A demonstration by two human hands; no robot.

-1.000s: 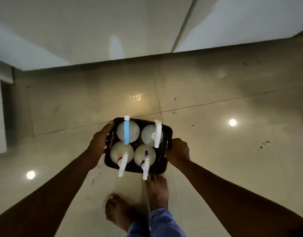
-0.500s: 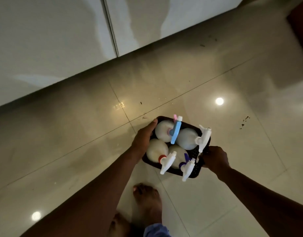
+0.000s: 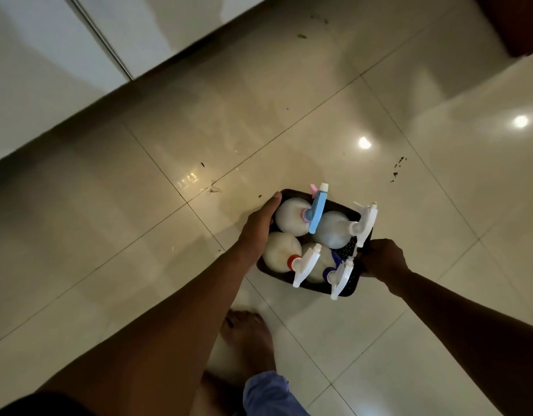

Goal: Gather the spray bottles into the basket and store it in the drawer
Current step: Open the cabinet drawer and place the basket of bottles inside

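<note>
Basket (image 3: pixel 351 291) looks stiff but top-heavy with four bottles (image 3: pixel 289 216), so left hand (image 3: pixel 259 225) and right hand (image 3: pixel 384 259) gripping opposite rims seems right.

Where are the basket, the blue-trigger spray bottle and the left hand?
basket (image 3: pixel 351 291): head view, dark front wall near the bottom rim.
blue-trigger spray bottle (image 3: pixel 290 216): head view, white body, far-left slot in the basket.
left hand (image 3: pixel 257 226): head view, back of the hand gripping the basket's left side.
</note>
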